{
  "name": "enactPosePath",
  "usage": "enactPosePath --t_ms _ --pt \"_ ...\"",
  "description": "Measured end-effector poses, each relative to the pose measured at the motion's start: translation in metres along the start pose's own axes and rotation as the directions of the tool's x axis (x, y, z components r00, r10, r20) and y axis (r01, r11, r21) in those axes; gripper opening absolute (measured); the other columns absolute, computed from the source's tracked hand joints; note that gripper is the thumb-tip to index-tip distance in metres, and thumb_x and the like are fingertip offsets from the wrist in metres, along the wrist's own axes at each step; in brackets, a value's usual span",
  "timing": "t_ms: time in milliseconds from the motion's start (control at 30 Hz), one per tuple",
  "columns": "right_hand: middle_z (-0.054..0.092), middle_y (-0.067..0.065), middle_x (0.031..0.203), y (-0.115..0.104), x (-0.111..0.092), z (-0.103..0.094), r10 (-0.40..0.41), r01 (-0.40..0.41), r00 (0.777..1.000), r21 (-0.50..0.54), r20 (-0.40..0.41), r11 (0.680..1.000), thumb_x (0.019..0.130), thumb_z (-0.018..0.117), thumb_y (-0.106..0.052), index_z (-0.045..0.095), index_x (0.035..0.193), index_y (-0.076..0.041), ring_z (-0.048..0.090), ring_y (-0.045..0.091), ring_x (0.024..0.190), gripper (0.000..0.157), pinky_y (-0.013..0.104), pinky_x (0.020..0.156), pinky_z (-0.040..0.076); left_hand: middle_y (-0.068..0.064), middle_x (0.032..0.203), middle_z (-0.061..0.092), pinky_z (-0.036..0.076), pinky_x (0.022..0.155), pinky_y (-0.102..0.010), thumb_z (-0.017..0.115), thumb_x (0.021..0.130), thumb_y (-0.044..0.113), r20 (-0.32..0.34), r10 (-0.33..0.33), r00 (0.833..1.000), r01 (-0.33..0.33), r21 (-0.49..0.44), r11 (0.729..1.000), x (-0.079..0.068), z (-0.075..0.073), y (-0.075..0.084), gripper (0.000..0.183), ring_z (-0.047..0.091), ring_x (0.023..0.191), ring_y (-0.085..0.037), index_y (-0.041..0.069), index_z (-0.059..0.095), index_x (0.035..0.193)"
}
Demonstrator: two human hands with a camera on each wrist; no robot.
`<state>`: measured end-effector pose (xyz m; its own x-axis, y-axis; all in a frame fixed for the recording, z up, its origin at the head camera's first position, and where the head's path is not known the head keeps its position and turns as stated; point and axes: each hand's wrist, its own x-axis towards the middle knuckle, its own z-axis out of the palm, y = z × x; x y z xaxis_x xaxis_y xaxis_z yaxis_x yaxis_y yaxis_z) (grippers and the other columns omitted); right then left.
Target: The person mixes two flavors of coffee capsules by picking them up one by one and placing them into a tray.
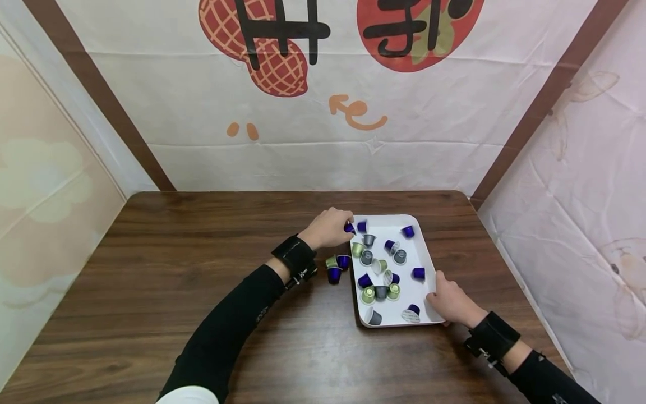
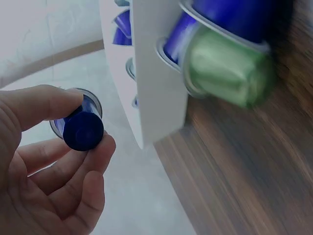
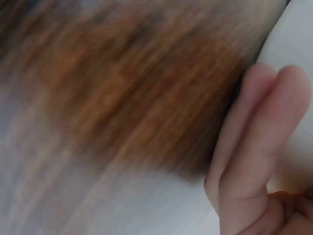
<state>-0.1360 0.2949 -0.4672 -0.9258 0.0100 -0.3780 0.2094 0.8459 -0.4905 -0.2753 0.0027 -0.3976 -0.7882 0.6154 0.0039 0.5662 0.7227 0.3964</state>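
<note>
Between thumb and fingers, my left hand (image 1: pixel 328 229) pinches a dark blue coffee capsule (image 2: pixel 84 129) at the upper left edge of a white tray (image 1: pixel 421 247). My right hand (image 1: pixel 454 300) grips the tray's lower right edge; in the right wrist view its fingers (image 3: pixel 259 156) lie against the tray (image 3: pixel 286 41). Inside the tray sit several capsules, such as a blue capsule (image 1: pixel 408 231), a green capsule (image 1: pixel 368 295) and a grey capsule (image 1: pixel 381 292), some upright and some tipped over.
Left of the tray, a green capsule (image 1: pixel 331 261) and two blue capsules, one nearer me (image 1: pixel 334 275), lie close together on the brown wooden table (image 1: pixel 202 252). A printed white cloth (image 1: pixel 202 163) hangs behind the table, with further cloths at both sides.
</note>
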Motion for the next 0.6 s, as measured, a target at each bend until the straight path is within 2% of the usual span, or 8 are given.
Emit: enactPosePath --t_ms 100,267,467,600 --pt "0.051 0.032 0.098 -0.002 0.0 -0.001 0.006 -0.006 1.0 0.002 -0.003 1.0 0.092 0.049 -0.008 0.02 0.131 0.012 0.056 0.02 0.046 0.052 0.032 0.039 0.047 -0.003 0.087 0.062 0.036 0.054 -0.023 0.063 0.09 0.02 0.009 0.031 0.999 -0.031 0.001 1.0 0.004 0.0 0.009 0.036 0.045 0.055 -0.01 0.004 0.06 0.122" --pt "0.051 0.031 0.096 -0.002 0.0 -0.002 0.008 -0.008 1.0 0.002 -0.001 1.0 0.092 0.049 -0.007 0.021 0.13 0.012 0.056 0.02 0.046 0.05 0.032 0.04 0.047 -0.002 0.09 0.062 0.037 0.055 -0.023 0.065 0.09 0.02 0.021 0.076 0.997 -0.076 -0.012 0.997 0.011 0.001 0.026 0.033 0.047 0.059 -0.009 0.006 0.061 0.119" --pt "0.051 0.032 0.096 0.0 -0.001 -0.001 0.016 -0.016 1.0 0.004 -0.001 1.0 0.092 0.048 -0.007 0.021 0.131 0.013 0.056 0.02 0.046 0.052 0.032 0.04 0.047 0.0 0.08 0.055 0.03 0.051 -0.024 0.065 0.09 0.023 0.075 0.089 0.993 -0.09 0.019 0.996 0.019 0.004 0.042 0.037 0.04 0.054 -0.01 0.008 0.058 0.123" --pt "0.05 0.035 0.099 0.0 -0.002 -0.001 0.007 -0.007 1.0 0.005 -0.005 1.0 0.091 0.048 -0.006 0.021 0.13 0.013 0.056 0.02 0.046 0.051 0.032 0.039 0.047 0.0 0.09 0.057 0.031 0.051 -0.024 0.063 0.089 0.018 0.112 0.105 0.988 -0.111 0.046 0.993 0.023 0.007 0.044 0.034 0.041 0.056 -0.012 0.009 0.058 0.122"
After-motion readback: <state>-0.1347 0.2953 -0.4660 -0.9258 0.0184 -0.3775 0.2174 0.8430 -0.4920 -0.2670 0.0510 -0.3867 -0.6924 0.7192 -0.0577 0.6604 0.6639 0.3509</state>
